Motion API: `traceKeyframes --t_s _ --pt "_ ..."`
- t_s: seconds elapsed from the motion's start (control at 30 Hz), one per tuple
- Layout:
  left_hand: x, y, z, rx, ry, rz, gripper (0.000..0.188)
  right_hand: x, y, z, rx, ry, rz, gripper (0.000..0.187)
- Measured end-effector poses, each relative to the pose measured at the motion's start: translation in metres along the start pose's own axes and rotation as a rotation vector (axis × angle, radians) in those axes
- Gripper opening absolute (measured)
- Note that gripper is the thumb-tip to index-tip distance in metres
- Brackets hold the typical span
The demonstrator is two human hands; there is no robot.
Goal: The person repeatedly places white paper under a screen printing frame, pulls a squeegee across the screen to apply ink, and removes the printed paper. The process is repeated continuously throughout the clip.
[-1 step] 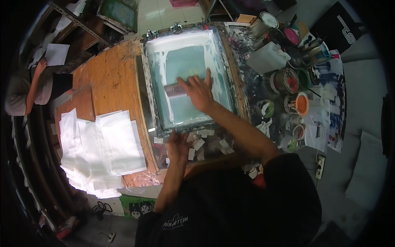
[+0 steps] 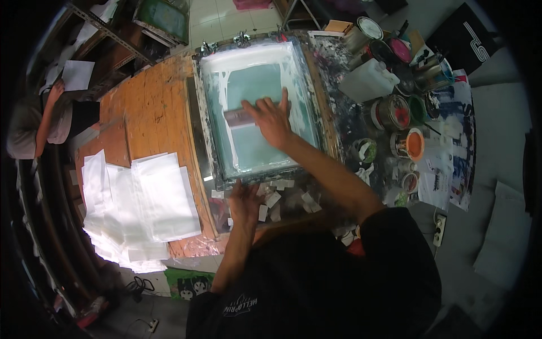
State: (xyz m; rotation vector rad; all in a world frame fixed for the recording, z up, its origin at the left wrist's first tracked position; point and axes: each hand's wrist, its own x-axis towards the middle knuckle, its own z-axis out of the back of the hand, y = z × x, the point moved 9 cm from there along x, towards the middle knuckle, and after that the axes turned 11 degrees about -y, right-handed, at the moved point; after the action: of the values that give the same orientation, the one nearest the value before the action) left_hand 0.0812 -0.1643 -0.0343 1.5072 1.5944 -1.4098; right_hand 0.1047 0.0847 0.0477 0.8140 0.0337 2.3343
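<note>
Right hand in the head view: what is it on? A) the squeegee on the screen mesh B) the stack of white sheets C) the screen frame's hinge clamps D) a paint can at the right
A: the right hand grips the squeegee lying across the teal mesh inside the screen frame, well apart from the paint cans and the white sheets.

The person wears a black short-sleeved shirt (image 2: 316, 282) with a small pale print on the chest; both forearms are bare
</note>
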Motion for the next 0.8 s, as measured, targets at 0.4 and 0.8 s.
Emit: traceKeyframes --t_s 0.4,0.8 --pt "0.002 -0.003 0.007 -0.029 -0.113 0.037 0.037 0.072 -0.057 -0.044 0.068 0.493 -0.115 0.061" --pt "-0.071 -0.070 -0.059 -0.066 0.413 -0.110 0.017 0.013 0.093 0.182 -0.011 -0.040 0.046 0.058"
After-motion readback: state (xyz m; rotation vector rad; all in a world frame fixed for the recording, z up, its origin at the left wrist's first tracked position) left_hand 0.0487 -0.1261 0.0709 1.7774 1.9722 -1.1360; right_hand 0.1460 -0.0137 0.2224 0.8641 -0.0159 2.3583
